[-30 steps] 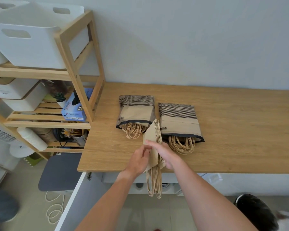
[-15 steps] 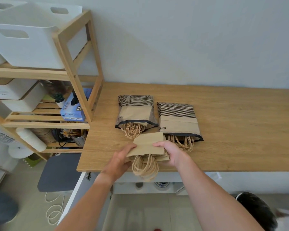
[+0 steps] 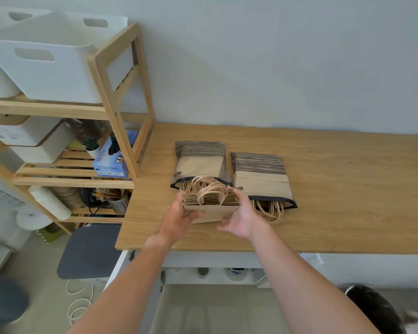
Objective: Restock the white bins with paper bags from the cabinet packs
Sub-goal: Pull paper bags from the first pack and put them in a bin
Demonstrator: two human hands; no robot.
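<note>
I hold a stack of brown paper bags (image 3: 210, 210) with twine handles upright on its edge over the wooden table (image 3: 336, 213). My left hand (image 3: 179, 218) grips its left side and my right hand (image 3: 241, 218) its right side. Behind the stack lie two opened packs of paper bags: the left pack (image 3: 199, 162) and the right pack (image 3: 261, 179), both with handles spilling out toward me. Two white bins (image 3: 48, 59) sit on the top shelf at the upper left.
A wooden shelf unit (image 3: 121, 112) stands left of the table, holding white boxes, a blue glove box (image 3: 114, 160) and a metal utensil holder (image 3: 118, 203). A grey stool (image 3: 89, 251) stands below. An open white cabinet door (image 3: 121, 268) hangs under the table edge.
The bag stack has turned from hanging edgewise with handles down, to flat, to standing with its handles up and away from me. It also moved farther onto the table, toward the packs.
</note>
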